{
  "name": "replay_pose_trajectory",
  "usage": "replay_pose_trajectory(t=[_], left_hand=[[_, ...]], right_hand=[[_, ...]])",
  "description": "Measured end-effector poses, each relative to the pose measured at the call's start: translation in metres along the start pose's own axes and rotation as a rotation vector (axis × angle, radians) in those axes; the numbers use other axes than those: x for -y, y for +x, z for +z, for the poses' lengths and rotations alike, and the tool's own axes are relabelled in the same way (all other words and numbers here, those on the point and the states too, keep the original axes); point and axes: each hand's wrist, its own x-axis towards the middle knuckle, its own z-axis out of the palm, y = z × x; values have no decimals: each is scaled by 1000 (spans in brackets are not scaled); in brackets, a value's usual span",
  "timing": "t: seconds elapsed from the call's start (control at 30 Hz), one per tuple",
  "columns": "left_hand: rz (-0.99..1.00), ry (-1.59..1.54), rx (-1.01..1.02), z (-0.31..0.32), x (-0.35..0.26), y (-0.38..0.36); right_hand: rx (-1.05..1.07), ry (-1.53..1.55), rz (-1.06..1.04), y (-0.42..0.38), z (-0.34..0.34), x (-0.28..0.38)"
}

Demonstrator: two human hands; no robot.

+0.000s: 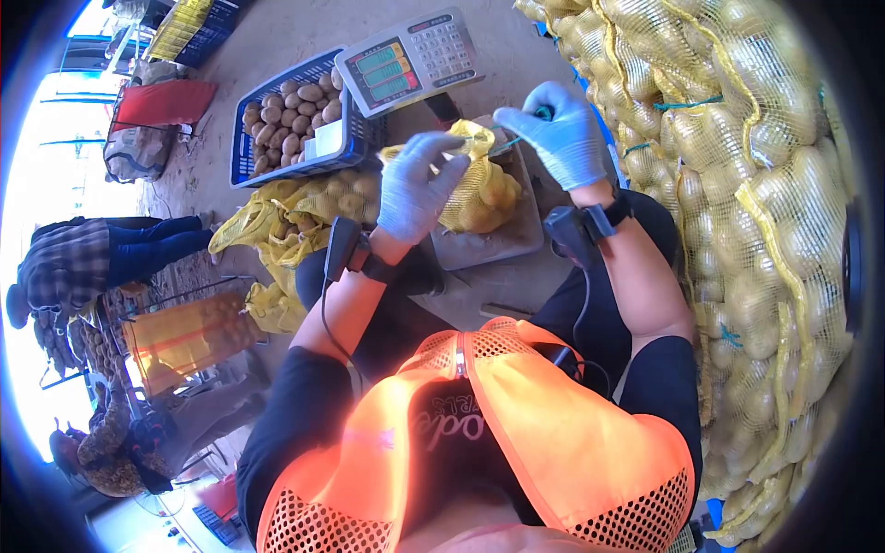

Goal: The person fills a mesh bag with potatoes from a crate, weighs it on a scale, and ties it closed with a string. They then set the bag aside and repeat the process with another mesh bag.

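Observation:
A yellow mesh bag of potatoes (479,203) stands on the scale's platform (493,247) in front of me. At its gathered top, my left hand (419,184), in a pale glove, closes on the mesh. To the right of the bag's neck, my right hand (560,131), gloved too, pinches a green string (506,146). The string stretches from those fingers toward the bag's top. Part of the mesh is hidden behind my left hand.
The scale's display (406,60) rises beyond the bag. A blue crate (241,147) of potatoes stands at the left, with more yellow mesh bags (267,221) nearer me. Stacked full potato sacks (751,249) line the right. Two people (69,267) are at the far left.

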Motion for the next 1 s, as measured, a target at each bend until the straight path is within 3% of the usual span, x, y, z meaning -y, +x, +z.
replay_pose_trajectory(t=[0.07,0.1,0.13,0.2,0.23,0.27,0.33,0.37,0.4,0.43,0.5,0.53,0.6,0.67,0.73,0.8,0.87,0.9,0.93,0.97,1.0], left_hand=[[151,-42,-239,5,-7,5],[139,-95,-128,3,-17,6],[343,-280,-86,12,-19,9],[114,-55,302,-15,-28,11],[268,-186,-6,-21,-8,27],[425,-315,-314,-31,12,46],[-10,-718,-293,-84,-30,53],[-55,-717,-297,-74,-50,44],[-98,-720,-296,-53,-68,37],[-3,-642,-197,-36,-73,32],[26,-616,-2,-22,-96,25],[80,-593,128,-21,-99,24],[68,-576,114,-36,-83,37],[128,-719,-178,-49,-45,59],[-33,-832,-429,-68,15,69],[-74,-661,-474,-70,83,51],[291,50,-353,-37,178,18],[9,42,-210,-14,177,-13],[194,690,-92,7,145,-34],[152,749,66,24,87,-48],[297,770,273,49,93,-55]], right_hand=[[-69,371,-87,-8,-11,25],[32,577,-89,-17,-14,44],[40,577,-91,-20,-12,51],[198,848,-154,-25,-8,59],[166,910,-200,-19,-2,50],[168,911,-210,-14,2,40],[88,352,-138,-9,11,11],[190,59,-5,-8,23,-12],[245,-36,-65,-11,36,-26],[311,-136,-116,-19,52,-40],[426,41,-176,-18,94,-91],[603,-197,-42,-6,104,-112],[853,294,311,-11,80,-80],[823,388,280,-14,76,-66],[641,558,609,-13,64,-42],[553,602,643,-8,68,-49],[391,749,803,-1,80,-77],[326,811,844,-1,85,-75],[329,808,847,-2,93,-74],[242,869,884,-3,102,-74],[154,927,918,-4,109,-76]])
